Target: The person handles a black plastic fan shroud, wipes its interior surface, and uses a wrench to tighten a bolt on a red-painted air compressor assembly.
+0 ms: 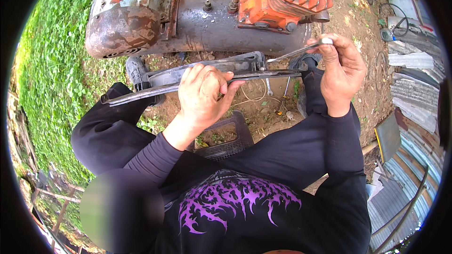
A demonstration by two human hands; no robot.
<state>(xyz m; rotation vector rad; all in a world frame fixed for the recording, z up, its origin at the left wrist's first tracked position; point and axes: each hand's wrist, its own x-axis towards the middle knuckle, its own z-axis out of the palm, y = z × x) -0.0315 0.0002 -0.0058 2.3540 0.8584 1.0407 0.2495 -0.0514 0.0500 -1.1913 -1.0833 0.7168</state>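
Note:
My left hand [205,94] grips a long, dark, narrow metal piece [141,92] lying slanted across my legs. A similar dark channel-shaped piece [245,63] sits just behind it, meeting it toward the right end. My right hand [342,70] pinches a slim silver metal tool [294,51], perhaps a wrench, whose tip is above the right end of the dark pieces; whether it touches them I cannot tell. Below them on the soil lie a small wrench [269,89] and a thin screwdriver-like tool [281,103].
An air compressor with a rusty tank [197,23], motor [125,4] and orange pump [278,4] stands ahead. A black plastic crate [238,134] is between my legs. Grass [42,66] borders the left; corrugated metal sheets [412,96] line the right. A pale cord [247,99] lies below.

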